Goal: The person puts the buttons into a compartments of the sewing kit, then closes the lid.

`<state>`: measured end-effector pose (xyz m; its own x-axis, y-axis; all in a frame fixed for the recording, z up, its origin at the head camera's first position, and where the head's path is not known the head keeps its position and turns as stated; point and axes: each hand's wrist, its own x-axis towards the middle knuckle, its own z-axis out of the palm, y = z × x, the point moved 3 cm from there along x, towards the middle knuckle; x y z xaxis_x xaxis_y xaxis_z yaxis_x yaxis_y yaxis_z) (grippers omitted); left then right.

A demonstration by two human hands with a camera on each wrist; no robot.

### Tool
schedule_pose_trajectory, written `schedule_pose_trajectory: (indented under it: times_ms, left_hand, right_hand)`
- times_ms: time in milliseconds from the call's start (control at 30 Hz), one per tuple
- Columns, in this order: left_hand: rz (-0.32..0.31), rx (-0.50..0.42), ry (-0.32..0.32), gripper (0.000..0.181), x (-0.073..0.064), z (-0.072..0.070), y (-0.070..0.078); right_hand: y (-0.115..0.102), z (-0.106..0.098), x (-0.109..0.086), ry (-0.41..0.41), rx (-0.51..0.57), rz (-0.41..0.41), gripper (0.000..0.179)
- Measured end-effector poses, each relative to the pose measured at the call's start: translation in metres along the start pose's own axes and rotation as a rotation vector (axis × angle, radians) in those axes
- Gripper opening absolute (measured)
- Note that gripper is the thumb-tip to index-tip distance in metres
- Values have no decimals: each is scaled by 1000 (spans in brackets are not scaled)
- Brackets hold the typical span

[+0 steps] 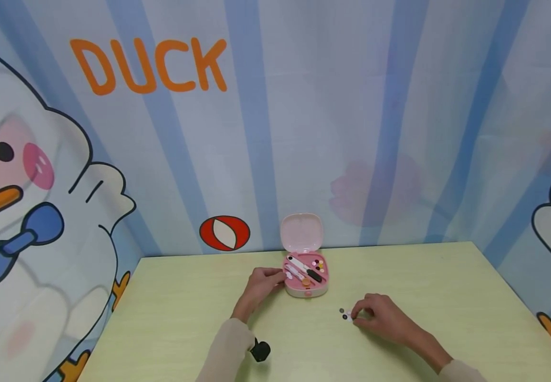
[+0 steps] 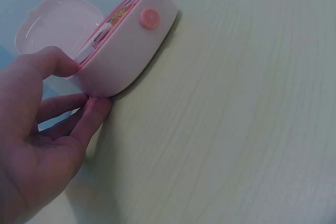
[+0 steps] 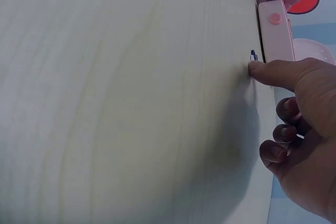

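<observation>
An open pink and white sewing kit box (image 1: 306,292) stands on the table, its lid (image 1: 302,233) raised behind it. My left hand (image 1: 262,286) grips its left side; the left wrist view shows the thumb (image 2: 60,64) on the rim and the other fingers low against the wall. Inside lie a black-and-white tool (image 1: 311,272), an orange round piece (image 1: 306,283) and several small colored buttons (image 1: 318,264). To the right of the box, my right hand (image 1: 384,317) pinches a white button (image 1: 350,315) at the tabletop. A grey button (image 1: 341,310) and a black button (image 1: 344,317) lie beside those fingertips.
The pale wood-grain table (image 1: 175,318) ends at a striped blue curtain (image 1: 304,132) with duck pictures, close behind the raised lid. A black device (image 1: 260,350) sits at the left sleeve cuff.
</observation>
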<state>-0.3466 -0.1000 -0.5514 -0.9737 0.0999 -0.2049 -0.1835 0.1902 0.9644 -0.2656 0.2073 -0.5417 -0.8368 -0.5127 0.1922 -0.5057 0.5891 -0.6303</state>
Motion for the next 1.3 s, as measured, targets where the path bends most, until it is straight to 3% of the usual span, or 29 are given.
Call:
schedule_pose_trajectory:
  times_ms: [533,867,1300]
  left_hand:
    - [-8,22,5,38,0,0,0]
    - [2,7,-1,39,0,0,1]
    - [16,-4,-13,42,-2,0,0]
  right_hand:
    - [-2,-7,3,-31,-8,38,8]
    - [-4,-12,7,26,-13,-7,9]
    - [-2,-23,31,60,21,65,5]
